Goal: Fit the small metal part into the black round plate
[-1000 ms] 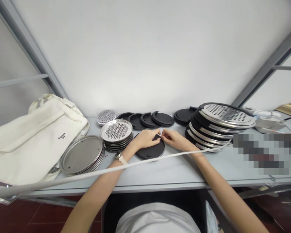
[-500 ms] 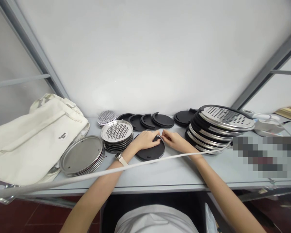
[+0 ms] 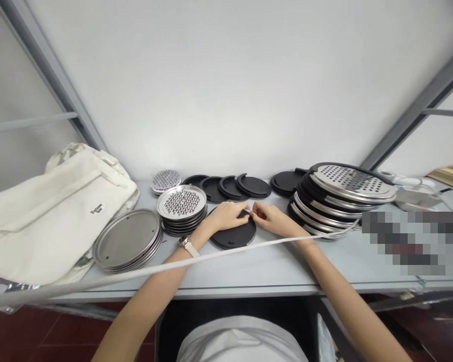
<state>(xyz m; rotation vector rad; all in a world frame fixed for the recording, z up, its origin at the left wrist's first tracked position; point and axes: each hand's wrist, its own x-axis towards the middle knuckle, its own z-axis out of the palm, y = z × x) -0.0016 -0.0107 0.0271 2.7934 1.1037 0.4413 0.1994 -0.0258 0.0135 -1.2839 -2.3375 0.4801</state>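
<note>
A black round plate (image 3: pixel 234 237) lies on the table in front of me, with a small hole near its front edge. My left hand (image 3: pixel 228 217) rests over its far part, thumb and forefinger closed at the far right rim. A small shiny piece (image 3: pixel 248 211), too small to name, shows between the fingertips of both hands. My right hand (image 3: pixel 267 217) meets the left from the other side, its fingers pinched on that piece. Beside the left hand stands a stack of round metal grater plates (image 3: pixel 181 203). The hands hide the plate's far edge.
A white cord (image 3: pixel 226 255) runs across in front of my forearms. Plain metal discs (image 3: pixel 128 239) and a cream bag (image 3: pixel 60 216) are at left. Black discs with raised rims (image 3: pixel 253 186) line the wall. Black-rimmed grater plates (image 3: pixel 349 182) are stacked high at right.
Both hands keep their place at the plate's rim; the fingers shift only very slightly around the small shiny piece. Nothing else has visibly moved.
</note>
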